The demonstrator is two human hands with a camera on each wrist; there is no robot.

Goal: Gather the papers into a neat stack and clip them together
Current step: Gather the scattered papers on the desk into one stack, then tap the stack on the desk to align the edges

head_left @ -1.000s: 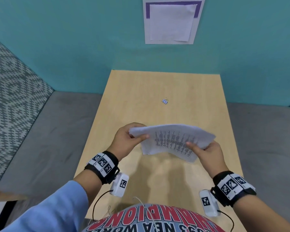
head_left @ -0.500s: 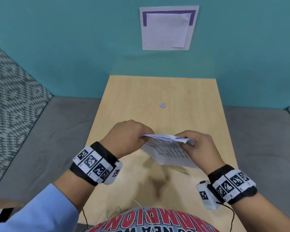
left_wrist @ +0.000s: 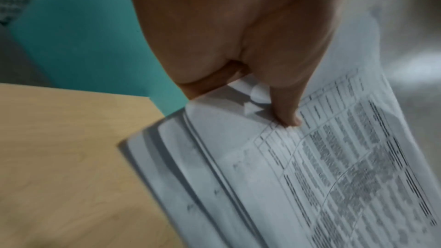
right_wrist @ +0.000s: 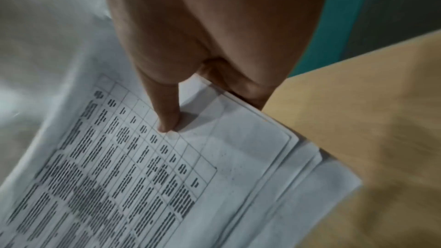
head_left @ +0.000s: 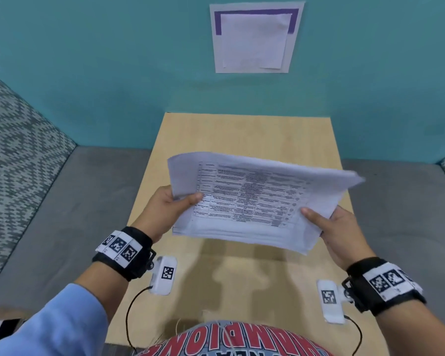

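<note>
A stack of white papers with a printed table on top is held in the air above the wooden table. My left hand grips its left edge, thumb on top. My right hand grips the right edge the same way. In the left wrist view the thumb presses the top sheet of the papers, and the sheet edges fan out unevenly. The right wrist view shows the papers with offset lower corners. The clip is hidden behind the papers.
The table stands against a teal wall with a paper notice on it. Grey cushioned seating flanks the table on both sides. Wrist camera units hang below my wrists near the table's front edge.
The papers were tilted edge-up with my hands close together half a second ago. Now they lie flatter and higher, facing me, hands spread to the two side edges.
</note>
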